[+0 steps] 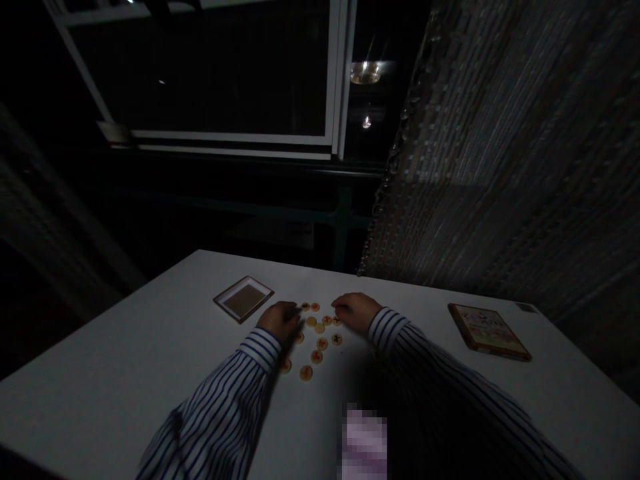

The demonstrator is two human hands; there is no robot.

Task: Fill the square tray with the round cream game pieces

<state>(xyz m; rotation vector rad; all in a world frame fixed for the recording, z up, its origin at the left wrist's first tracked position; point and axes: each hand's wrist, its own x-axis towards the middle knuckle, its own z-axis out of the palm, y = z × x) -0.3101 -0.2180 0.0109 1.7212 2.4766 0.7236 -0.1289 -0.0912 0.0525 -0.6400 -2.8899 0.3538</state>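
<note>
Table open at left; tray and box flank the discs.

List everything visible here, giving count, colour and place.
round tan game discs marked red or black: about twelve, scattered between the hands
shallow square box tray: one, white rim, brown inside, left of discs
flat printed box: one, orange-brown, table's right side
white table: one, white, foreground
white-framed window: one, dark panes, behind table
beaded curtain: one, grey, right
left hand: one, striped sleeve, at discs' left edge
right hand: one, striped sleeve, at discs' right edge
</note>
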